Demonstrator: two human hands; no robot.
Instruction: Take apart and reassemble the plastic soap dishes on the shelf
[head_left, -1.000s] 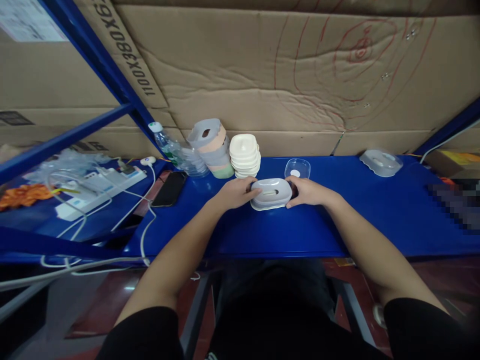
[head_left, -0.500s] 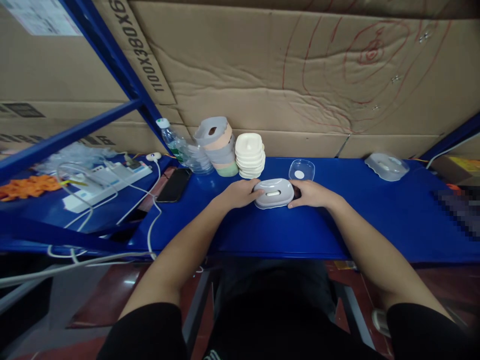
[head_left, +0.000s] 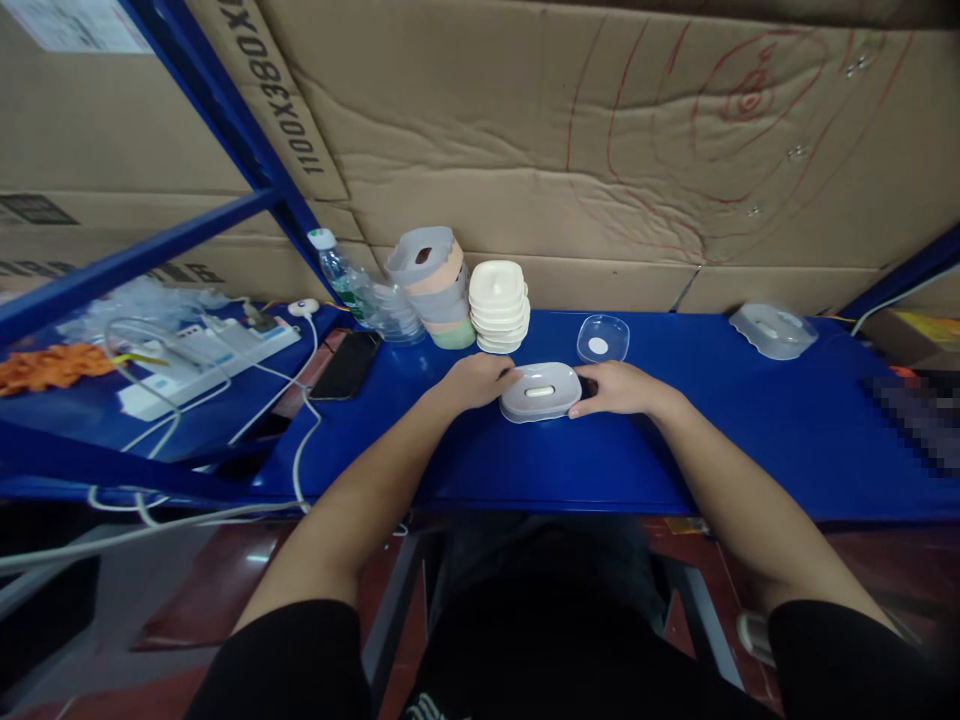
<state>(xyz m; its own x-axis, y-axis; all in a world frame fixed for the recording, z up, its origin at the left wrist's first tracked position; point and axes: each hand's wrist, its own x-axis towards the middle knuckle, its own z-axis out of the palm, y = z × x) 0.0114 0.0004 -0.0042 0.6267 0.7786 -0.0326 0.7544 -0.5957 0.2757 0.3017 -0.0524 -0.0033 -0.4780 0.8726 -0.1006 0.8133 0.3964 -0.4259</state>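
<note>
A grey plastic cover point(head_left: 551, 405), rounded and oblong with a slot in its top, lies in front of me on the blue table. A cream bar shows through the slot. My left hand point(head_left: 480, 382) is closed at the cover's left end, its fingertips by the upper left edge. At the right end, my right hand point(head_left: 611, 387) grips with the thumb along the front side and the fingers behind, partly hidden. Just behind it lies a clear plastic lid point(head_left: 613, 336) with a white round spot. A stack of cream lids point(head_left: 498, 305) stands behind my left hand.
Stacked grey, peach and green covers point(head_left: 435, 285) stand beside nested clear containers point(head_left: 397, 318) and a plastic bottle point(head_left: 335, 265). A phone point(head_left: 346, 365), white cables and a power strip point(head_left: 210, 368) lie left. Another translucent cover point(head_left: 775, 332) sits far right. Cardboard point(head_left: 487, 140) walls the back.
The grey cover has shifted slightly left and towards me, both hands staying at its ends. My left thumb has drawn back from its top towards the edge. The view has moved a little.
</note>
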